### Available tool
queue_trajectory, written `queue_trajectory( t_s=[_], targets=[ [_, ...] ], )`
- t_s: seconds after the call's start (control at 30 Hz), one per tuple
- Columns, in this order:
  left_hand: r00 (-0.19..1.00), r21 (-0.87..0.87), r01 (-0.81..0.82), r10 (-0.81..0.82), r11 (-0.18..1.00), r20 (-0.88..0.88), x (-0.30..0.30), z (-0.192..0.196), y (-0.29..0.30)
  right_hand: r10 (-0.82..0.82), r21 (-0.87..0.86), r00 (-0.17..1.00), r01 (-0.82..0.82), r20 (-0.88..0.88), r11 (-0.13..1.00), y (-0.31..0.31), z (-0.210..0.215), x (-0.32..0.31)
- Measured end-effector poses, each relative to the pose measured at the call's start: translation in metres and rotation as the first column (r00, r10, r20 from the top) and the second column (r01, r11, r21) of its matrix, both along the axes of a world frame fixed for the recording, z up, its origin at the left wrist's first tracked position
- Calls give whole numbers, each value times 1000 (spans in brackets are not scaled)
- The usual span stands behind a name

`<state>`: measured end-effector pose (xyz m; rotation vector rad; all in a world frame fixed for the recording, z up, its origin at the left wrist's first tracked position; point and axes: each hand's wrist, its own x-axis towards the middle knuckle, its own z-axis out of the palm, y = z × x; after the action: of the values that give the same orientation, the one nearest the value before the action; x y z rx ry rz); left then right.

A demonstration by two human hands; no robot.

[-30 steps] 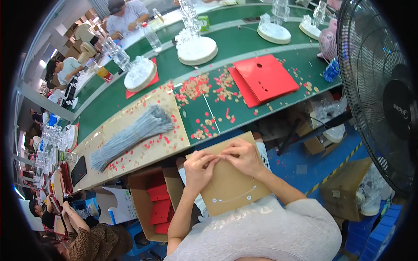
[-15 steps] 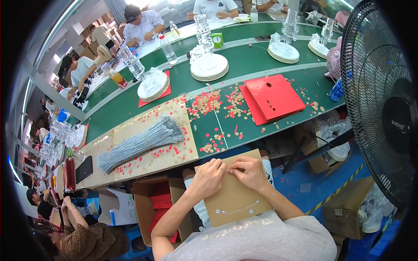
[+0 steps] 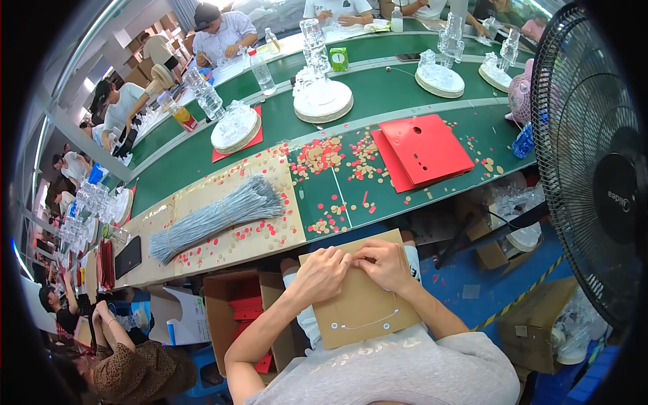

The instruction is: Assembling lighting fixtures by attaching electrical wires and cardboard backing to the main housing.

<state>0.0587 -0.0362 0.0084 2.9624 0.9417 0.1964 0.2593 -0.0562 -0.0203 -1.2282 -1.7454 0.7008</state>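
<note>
A brown cardboard sheet [image 3: 364, 304] lies on my lap, with small white-ringed holes and a thin grey wire looped across its near end. My left hand [image 3: 322, 273] and my right hand [image 3: 385, 262] meet at the sheet's upper middle, fingertips pinched together on it; what they pinch is too small to make out. A bundle of grey wires [image 3: 212, 219] lies on a tan board [image 3: 270, 239] on the green bench. A stack of red card sheets [image 3: 422, 150] lies to the right, with red and tan punched-out dots [image 3: 334, 155] scattered between.
A large black fan [image 3: 601, 169] stands close at my right. An open cardboard box [image 3: 233, 314] with red sheets sits by my left knee. Clear glass pieces on round bases [image 3: 324, 101] line the green conveyor [image 3: 378, 88]. Other people work across it and at my left.
My view has tilted down and the sheet has come lower in the picture. Both hands stay together at the sheet's upper middle, shifting only slightly.
</note>
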Motion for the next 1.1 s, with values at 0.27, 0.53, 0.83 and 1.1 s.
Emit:
queue_trajectory(
  t_s=[0.27, 0.53, 0.83, 1.1],
  targets=[
    [982, 165, -188, 184, 968, 37, 15, -21, -35, 267, -101, 944, -251, 196, 963, 29, 8, 9],
    [825, 172, -558, 520, 812, 222, 56, -47, -64, 798, -214, 470, -794, 376, 568, 95, 36, 1],
    [788, 237, -607, 613, 758, 57, 61, -42, -63, 823, -258, 477, -791, 308, 555, 100, 25, -6],
    [822, -159, -355, 389, 921, 417, 3, -21, -41, 216, 284, 962, -257, 167, 924, 6, -23, 16]
  ],
)
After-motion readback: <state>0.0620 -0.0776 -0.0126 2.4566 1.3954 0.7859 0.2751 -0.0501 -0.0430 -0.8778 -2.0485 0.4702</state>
